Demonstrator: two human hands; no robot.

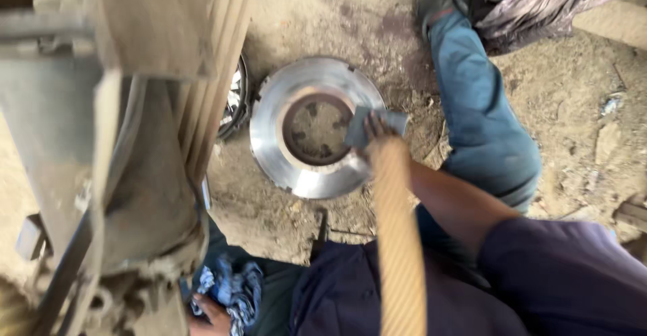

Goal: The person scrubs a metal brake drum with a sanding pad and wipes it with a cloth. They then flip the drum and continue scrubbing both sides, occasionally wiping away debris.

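Head view: right hand (375,128) outstretched, pressing grey pad (364,124) on metal disc (273,117); left hand (214,317) gripping blue rag (232,289).

View: a single head-worn camera; no second view is there to share any part of the scene.
Direction: it looks steeply down past the wearer's own chest and arm onto a dirt floor (573,107).
Nearness: close; the wearer's dark sleeve (566,275) fills the lower right corner, and a tan ribbed hose (397,241) hangs blurred right before the lens.
Centre: a round metal disc (269,117) lies just left of the middle, the right hand (375,128) at its rim.
Left edge: grimy machine parts (101,140) loom near and out of focus.
Bottom edge: the left hand (212,319) is partly cut off.
Top right: a bent leg in blue trousers (482,120) reaches upward.
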